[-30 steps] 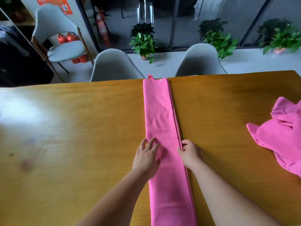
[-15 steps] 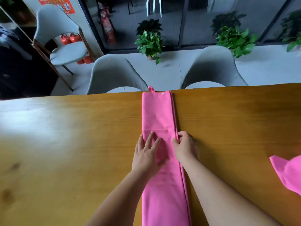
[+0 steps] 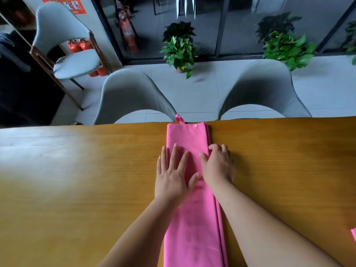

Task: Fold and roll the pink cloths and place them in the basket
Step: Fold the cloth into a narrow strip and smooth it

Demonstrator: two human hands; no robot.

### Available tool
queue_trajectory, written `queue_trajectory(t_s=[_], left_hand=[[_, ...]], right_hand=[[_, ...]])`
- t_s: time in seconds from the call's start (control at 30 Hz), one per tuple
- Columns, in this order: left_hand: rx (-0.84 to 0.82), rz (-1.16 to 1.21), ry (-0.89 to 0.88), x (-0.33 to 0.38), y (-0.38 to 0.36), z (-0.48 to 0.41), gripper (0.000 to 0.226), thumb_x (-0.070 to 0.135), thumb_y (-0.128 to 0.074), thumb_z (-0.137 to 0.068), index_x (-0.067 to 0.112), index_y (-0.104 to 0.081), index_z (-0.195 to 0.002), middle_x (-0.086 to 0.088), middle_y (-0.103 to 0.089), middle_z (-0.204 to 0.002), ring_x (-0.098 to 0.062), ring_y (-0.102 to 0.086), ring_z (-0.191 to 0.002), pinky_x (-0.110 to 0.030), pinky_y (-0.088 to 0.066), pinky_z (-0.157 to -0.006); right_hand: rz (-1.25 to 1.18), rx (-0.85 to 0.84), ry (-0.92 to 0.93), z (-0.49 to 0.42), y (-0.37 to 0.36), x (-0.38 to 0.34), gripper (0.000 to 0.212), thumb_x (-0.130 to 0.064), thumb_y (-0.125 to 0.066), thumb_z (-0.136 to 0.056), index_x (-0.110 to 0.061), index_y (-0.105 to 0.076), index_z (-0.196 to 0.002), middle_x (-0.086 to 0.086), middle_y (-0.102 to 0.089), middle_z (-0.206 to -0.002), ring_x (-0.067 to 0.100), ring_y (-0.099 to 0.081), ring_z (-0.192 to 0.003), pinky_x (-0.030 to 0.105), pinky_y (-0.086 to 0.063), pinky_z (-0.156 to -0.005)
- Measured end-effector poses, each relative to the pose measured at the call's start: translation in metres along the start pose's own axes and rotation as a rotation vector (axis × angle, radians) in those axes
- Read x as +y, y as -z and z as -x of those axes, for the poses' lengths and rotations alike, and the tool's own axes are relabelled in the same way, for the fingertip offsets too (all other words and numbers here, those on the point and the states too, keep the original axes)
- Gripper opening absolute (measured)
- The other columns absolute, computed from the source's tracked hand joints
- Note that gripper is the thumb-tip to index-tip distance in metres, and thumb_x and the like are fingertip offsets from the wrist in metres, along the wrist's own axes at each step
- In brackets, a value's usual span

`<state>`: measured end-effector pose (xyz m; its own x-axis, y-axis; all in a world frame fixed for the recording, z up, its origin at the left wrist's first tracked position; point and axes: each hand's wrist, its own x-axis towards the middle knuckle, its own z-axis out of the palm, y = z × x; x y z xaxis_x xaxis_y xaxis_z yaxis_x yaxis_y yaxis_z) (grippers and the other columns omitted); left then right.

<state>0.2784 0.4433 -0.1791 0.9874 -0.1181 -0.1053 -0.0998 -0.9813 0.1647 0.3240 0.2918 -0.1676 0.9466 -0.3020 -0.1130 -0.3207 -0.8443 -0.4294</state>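
Two hands sit on the cloth, lengthwise straight ahead: left hand spread flat, right hand curled at its right edge, grip unclear.

One wooden table bears one long folded pink cloth, with a sliver of a second pink cloth at the right edge, and two hands are in view, the left hand and the right hand. Three grey chairs show: a left chair, a right chair and a back chair. There are two whole green plants, a middle plant and a right plant, and two red fire extinguishers behind the back chair.
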Motion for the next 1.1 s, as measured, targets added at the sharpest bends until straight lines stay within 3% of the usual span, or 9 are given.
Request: queue_trajectory(t_s=[0.13, 0.27, 0.37, 0.5, 0.6, 0.67, 0.77, 0.83, 1.1], left_hand=[[0.049, -0.009, -0.044, 0.0, -0.002, -0.018, 0.08, 0.076, -0.02, -0.103, 0.029, -0.017, -0.168, -0.003, 0.008, -0.176, -0.028, 0.022, -0.16, -0.053, -0.007, -0.13], [0.037, 0.006, -0.053, -0.001, -0.009, -0.026, 0.076, 0.069, -0.023, -0.106, 0.026, -0.017, -0.168, -0.002, 0.003, -0.177, -0.024, 0.015, -0.162, -0.052, -0.011, -0.129], [0.029, -0.002, -0.037, 0.003, -0.012, -0.027, 0.078, 0.069, -0.021, -0.105, 0.025, -0.013, -0.169, -0.005, 0.004, -0.177, -0.026, 0.013, -0.162, -0.053, -0.009, -0.13], [0.056, 0.057, 0.017, 0.01, -0.01, -0.032, 0.075, 0.058, -0.025, -0.104, 0.017, -0.023, -0.167, -0.01, -0.006, -0.176, -0.028, 0.002, -0.163, -0.053, -0.009, -0.13], [0.076, 0.09, 0.011, 0.007, -0.005, -0.045, 0.069, 0.041, -0.026, -0.103, 0.012, -0.024, -0.166, -0.008, -0.008, -0.176, -0.025, 0.002, -0.163, -0.048, -0.009, -0.131], [0.055, 0.084, -0.031, 0.002, -0.004, -0.059, 0.065, 0.03, -0.031, -0.106, 0.011, -0.018, -0.167, -0.006, -0.003, -0.176, -0.022, 0.008, -0.162, -0.046, -0.008, -0.131], [0.019, 0.046, -0.073, -0.01, -0.005, -0.076, 0.067, 0.041, -0.022, -0.109, 0.011, -0.01, -0.168, -0.004, 0.002, -0.176, -0.021, 0.012, -0.162, -0.048, -0.006, -0.131], [-0.003, -0.026, -0.104, -0.016, -0.008, -0.08, 0.071, 0.048, -0.015, -0.108, 0.012, -0.002, -0.168, -0.005, 0.01, -0.176, -0.021, 0.02, -0.16, -0.048, -0.001, -0.131], [-0.103, -0.073, -0.11, -0.02, -0.006, -0.095, 0.074, 0.053, -0.007, -0.107, 0.012, 0.012, -0.166, -0.01, 0.025, -0.172, -0.023, 0.031, -0.157, -0.047, 0.005, -0.131]], right_hand=[[-0.1, -0.013, -0.047, -0.017, 0.004, -0.008, 0.012, -0.038, -0.058, -0.103, -0.027, -0.058, -0.107, 0.0, -0.067, -0.11, 0.023, -0.063, -0.098, 0.033, -0.048, -0.074], [-0.111, 0.082, -0.021, -0.015, 0.002, -0.005, 0.01, -0.034, -0.054, -0.105, -0.025, -0.052, -0.102, 0.0, -0.071, -0.096, 0.027, -0.067, -0.088, 0.037, -0.05, -0.071], [-0.175, 0.079, -0.11, -0.022, 0.0, -0.008, 0.003, -0.028, -0.053, -0.106, -0.026, -0.052, -0.108, -0.001, -0.071, -0.104, 0.027, -0.064, -0.095, 0.035, -0.043, -0.07], [-0.096, 0.079, -0.144, -0.024, -0.003, -0.013, 0.026, -0.016, -0.056, -0.104, -0.025, -0.049, -0.127, 0.005, -0.059, -0.125, 0.029, -0.06, -0.107, 0.036, -0.043, -0.071], [0.092, 0.177, 0.078, -0.021, -0.008, -0.02, 0.049, -0.007, -0.057, -0.095, -0.025, -0.053, -0.141, 0.005, -0.05, -0.138, 0.03, -0.05, -0.12, 0.042, -0.05, -0.089], [0.159, 0.119, 0.287, -0.021, -0.015, -0.02, 0.052, -0.016, -0.049, -0.1, -0.02, -0.05, -0.151, 0.001, -0.044, -0.157, 0.026, -0.042, -0.141, 0.045, -0.046, -0.106], [0.328, -0.045, 0.387, -0.025, -0.027, -0.005, 0.067, -0.044, -0.017, -0.107, -0.015, -0.016, -0.167, 0.004, -0.006, -0.176, 0.02, -0.001, -0.162, 0.048, -0.017, -0.128], [0.385, -0.069, 0.382, -0.031, -0.03, 0.004, 0.074, -0.053, -0.008, -0.105, -0.014, 0.001, -0.167, 0.004, 0.01, -0.175, 0.018, 0.014, -0.161, 0.049, -0.007, -0.13], [0.419, -0.141, 0.338, -0.043, -0.031, 0.0, 0.076, -0.054, -0.005, -0.104, -0.013, 0.015, -0.165, 0.008, 0.024, -0.172, 0.02, 0.023, -0.158, 0.048, -0.001, -0.131]])
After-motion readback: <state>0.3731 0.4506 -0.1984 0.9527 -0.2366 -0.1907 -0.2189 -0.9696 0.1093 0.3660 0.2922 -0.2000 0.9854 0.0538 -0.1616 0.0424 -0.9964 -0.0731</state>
